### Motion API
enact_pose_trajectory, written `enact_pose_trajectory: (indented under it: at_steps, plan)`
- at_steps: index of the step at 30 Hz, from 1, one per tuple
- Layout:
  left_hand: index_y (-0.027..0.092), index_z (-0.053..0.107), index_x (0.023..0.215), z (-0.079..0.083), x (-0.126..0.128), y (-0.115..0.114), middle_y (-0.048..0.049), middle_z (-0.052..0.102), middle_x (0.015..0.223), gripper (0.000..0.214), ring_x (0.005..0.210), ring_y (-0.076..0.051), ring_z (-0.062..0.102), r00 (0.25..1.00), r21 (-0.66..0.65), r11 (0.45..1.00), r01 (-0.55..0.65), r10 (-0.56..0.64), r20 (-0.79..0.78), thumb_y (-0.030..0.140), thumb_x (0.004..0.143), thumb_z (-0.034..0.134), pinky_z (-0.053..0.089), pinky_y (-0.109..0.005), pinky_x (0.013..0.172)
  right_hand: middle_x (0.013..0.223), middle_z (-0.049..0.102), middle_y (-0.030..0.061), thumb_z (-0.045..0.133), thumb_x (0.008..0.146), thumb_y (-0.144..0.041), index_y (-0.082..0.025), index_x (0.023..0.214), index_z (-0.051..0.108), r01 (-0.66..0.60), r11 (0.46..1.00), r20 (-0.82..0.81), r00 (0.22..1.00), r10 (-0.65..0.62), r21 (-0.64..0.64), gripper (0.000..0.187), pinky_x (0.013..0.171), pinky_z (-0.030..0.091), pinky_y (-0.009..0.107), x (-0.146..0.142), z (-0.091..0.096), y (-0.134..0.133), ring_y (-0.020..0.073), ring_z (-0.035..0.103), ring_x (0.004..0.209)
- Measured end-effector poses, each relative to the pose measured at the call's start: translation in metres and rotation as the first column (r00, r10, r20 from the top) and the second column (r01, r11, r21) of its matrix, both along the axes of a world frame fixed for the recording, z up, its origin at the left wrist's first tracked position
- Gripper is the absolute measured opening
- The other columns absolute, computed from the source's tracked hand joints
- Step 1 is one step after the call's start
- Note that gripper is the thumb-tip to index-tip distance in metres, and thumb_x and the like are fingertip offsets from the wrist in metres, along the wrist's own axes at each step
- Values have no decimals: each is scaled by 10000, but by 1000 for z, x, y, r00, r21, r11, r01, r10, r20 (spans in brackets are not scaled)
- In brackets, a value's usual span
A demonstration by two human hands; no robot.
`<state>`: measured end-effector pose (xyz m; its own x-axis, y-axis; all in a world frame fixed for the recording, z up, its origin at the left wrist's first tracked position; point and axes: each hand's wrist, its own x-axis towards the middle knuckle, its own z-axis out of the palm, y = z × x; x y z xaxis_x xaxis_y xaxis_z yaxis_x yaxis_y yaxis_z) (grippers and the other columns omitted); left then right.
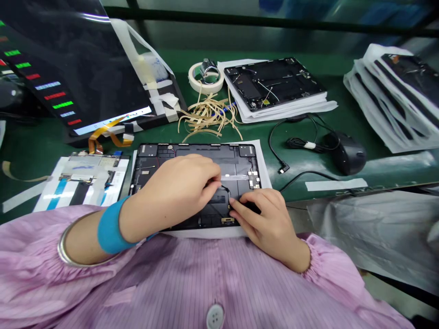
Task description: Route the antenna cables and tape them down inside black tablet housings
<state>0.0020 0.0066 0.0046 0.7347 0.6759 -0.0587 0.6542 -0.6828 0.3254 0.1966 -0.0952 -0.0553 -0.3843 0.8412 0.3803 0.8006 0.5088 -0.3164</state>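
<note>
An opened black tablet chassis point(240, 157) lies on a white sheet right in front of me. My left hand point(174, 192), with a blue wristband, rests over its middle, fingers pinched together on a small part near a thin black cable; what it pinches is too small to name. My right hand point(267, 219) sits at the chassis's lower right, fingertips pressed down on the black inner surface beside a small gold connector point(227, 220).
A monitor point(68, 68) leans at back left. A tape roll point(206, 76) and a heap of tan strips point(209, 116) lie behind the chassis. Another opened chassis point(274, 84) tops a paper stack. A black mouse point(348, 153), bagged units point(398, 96), a part on backing point(85, 176).
</note>
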Motion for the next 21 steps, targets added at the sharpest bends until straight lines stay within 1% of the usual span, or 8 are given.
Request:
enact_pose_trajectory:
  at_steps: [4,8,11,14,16,18,19,21]
  plan:
    - [186,644,821,-2,2,-3,-18,659,806,176,789,-190,596,999,65,998,26,-29,37,251,884,493,427,-318,703,850,641,54,616,851,-196,-163,1027,675,-33,999,27,999,32,32,189,768,392,350,0,0,0,172,516,821]
    - [177,636,835,-5,3,-6,-20,655,807,204,791,-198,586,993,162,982,93,-103,54,257,911,465,410,-329,699,856,649,56,613,855,-195,-157,1020,678,-28,998,61,998,25,48,181,770,384,354,-1,3,1,171,521,821]
    - [174,628,830,-6,3,-10,-18,647,794,209,780,-200,579,989,225,967,115,-134,68,243,916,451,391,-332,679,864,653,57,602,863,-192,-155,1031,674,-27,998,92,996,22,50,187,783,380,362,-2,4,0,175,522,831]
    - [176,628,828,-4,2,-11,-20,645,798,233,775,-202,577,988,242,963,116,-137,71,249,924,429,383,-336,670,864,654,54,603,863,-195,-154,1040,672,-32,998,108,994,26,51,194,791,378,361,-2,4,0,174,521,832]
    - [178,630,820,-4,2,-9,-22,647,801,230,778,-202,580,994,194,979,69,-83,65,249,918,434,387,-335,679,869,655,53,604,864,-199,-156,1043,671,-32,998,113,993,26,52,196,791,375,358,-3,4,0,173,522,832]
    - [185,636,813,-4,1,-5,-17,649,794,194,762,-194,581,998,90,995,-30,25,56,249,890,470,392,-323,666,874,655,53,600,868,-203,-158,1045,671,-31,998,114,993,26,47,196,791,372,358,-3,5,0,172,525,834]
    - [192,638,807,-4,1,-3,-11,648,782,173,737,-187,578,995,27,996,-85,84,49,255,871,491,389,-313,643,874,654,54,597,871,-203,-158,1045,672,-30,999,114,993,25,44,195,791,370,358,-3,5,0,171,527,834]
    - [207,645,794,-5,1,0,1,648,757,151,685,-173,567,984,-96,980,-175,178,24,275,837,518,374,-295,592,874,651,58,589,877,-206,-156,1041,674,-28,999,111,994,24,38,191,790,367,359,-3,5,0,170,531,832]
